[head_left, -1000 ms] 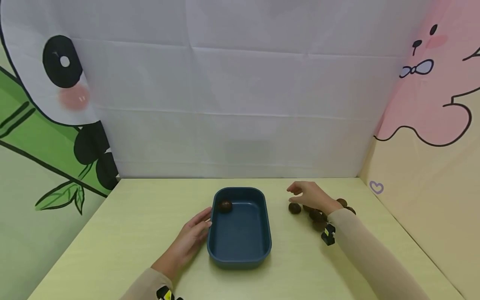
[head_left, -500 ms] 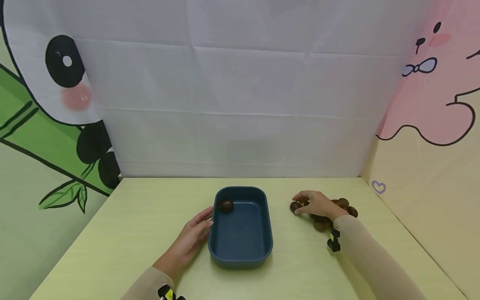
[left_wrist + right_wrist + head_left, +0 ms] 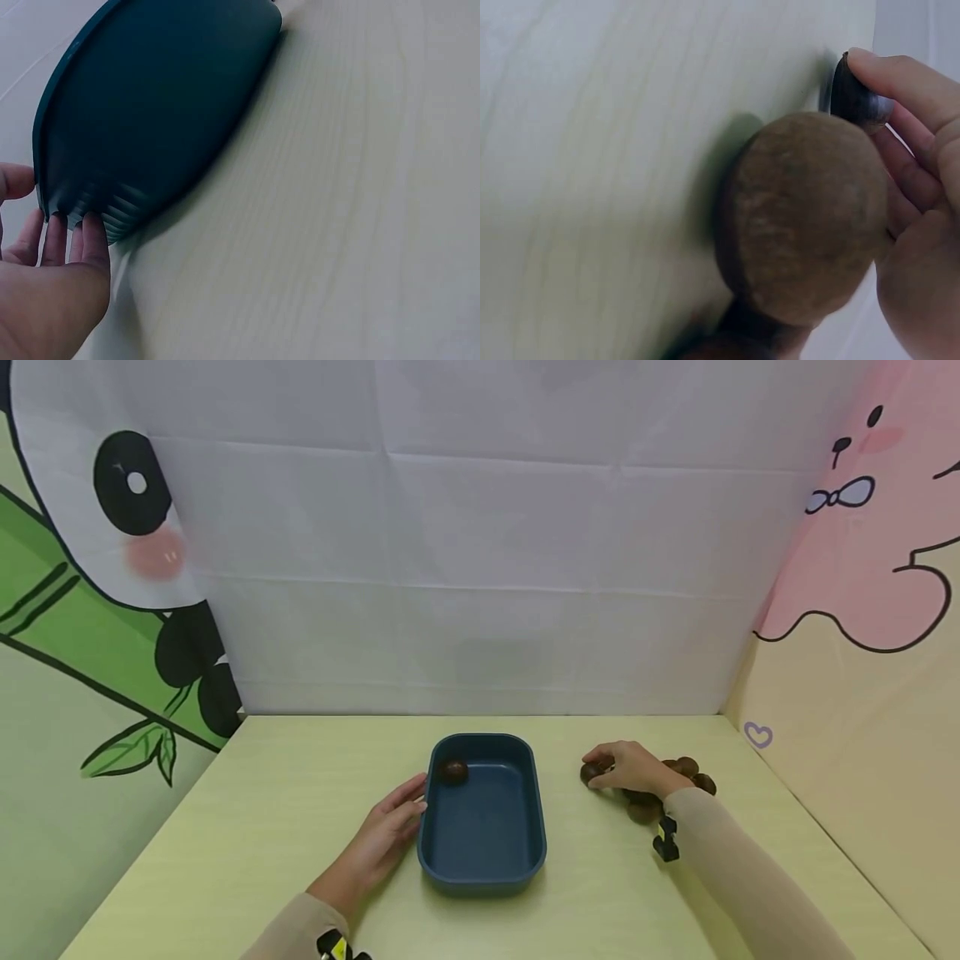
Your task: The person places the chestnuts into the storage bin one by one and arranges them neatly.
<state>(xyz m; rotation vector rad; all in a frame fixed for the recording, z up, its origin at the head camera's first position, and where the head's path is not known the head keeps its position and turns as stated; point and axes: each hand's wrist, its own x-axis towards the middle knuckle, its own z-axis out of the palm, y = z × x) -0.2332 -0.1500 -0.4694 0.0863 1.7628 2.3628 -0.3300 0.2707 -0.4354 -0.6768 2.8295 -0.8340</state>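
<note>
A dark glossy chestnut (image 3: 857, 96) is pinched between the thumb and fingers of my right hand (image 3: 632, 769), low over the table. Behind and under that hand lies a pile of chestnuts (image 3: 643, 811), partly hidden by it. One large chestnut with a rough brown base (image 3: 802, 214) fills the middle of the right wrist view. My left hand (image 3: 385, 833) touches the left side of a deep blue rectangular container (image 3: 481, 847), its fingers nearly straight against the wall. Inside the container, near its far left corner, sits a single chestnut (image 3: 453, 772).
The pale yellow wood-grain table (image 3: 300, 802) ends at a white cloth backdrop (image 3: 480, 635). Printed cartoon panels stand at the left and right. More chestnuts (image 3: 705, 783) lie at the right edge of the pile, beside my right wrist.
My right hand has come down toward me and its thumb and fingers have closed on the leftmost chestnut. The left hand and the container stay in place.
</note>
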